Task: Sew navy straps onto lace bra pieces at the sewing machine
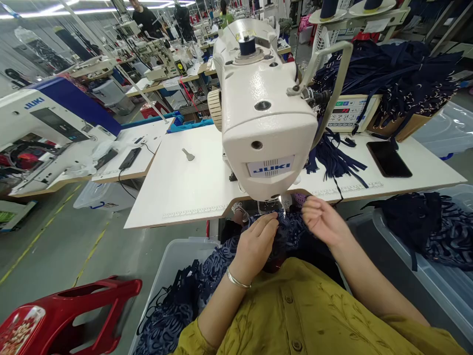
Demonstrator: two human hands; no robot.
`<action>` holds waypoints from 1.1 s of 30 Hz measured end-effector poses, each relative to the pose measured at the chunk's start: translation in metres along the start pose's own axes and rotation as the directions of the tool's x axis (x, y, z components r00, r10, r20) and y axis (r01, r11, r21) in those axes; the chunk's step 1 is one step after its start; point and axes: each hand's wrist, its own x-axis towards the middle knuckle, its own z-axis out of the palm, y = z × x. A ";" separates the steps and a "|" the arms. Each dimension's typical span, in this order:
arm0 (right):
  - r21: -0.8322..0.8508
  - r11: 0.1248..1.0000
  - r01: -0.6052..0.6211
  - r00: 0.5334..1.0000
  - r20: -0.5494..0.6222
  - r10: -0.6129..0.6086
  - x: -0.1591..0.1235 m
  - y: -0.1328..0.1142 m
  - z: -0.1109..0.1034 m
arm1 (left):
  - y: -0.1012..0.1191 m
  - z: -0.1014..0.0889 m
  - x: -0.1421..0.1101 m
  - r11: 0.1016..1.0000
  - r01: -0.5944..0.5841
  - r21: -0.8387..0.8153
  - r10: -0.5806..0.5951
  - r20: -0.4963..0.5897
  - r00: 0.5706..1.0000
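A white sewing machine (268,123) with a JUKI label stands directly in front of me. Under its head, close to the needle area, my left hand (256,244) grips patterned navy fabric (293,231) with its fingers pressed together. To the right of the needle area, my right hand (321,219) is closed with curled fingers. What it pinches, if anything, is too small to make out. The fabric hangs down over my lap toward a clear plastic bin (168,266) at the left. My left palm hides part of the cloth.
Navy straps (336,155) lie right of the machine, beside a phone (389,159) and a control box (351,113). A large strap pile (391,69) rises behind. Left are a metal key-like piece (188,155), another machine (55,123) and a red stool (74,310). More fabric (439,227) fills a right-hand bin.
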 end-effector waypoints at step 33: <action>-0.744 0.549 0.380 0.925 0.316 -0.212 0.016 0.042 0.028 | -0.006 -0.003 -0.005 0.922 -0.299 0.244 0.256 0.192 0.947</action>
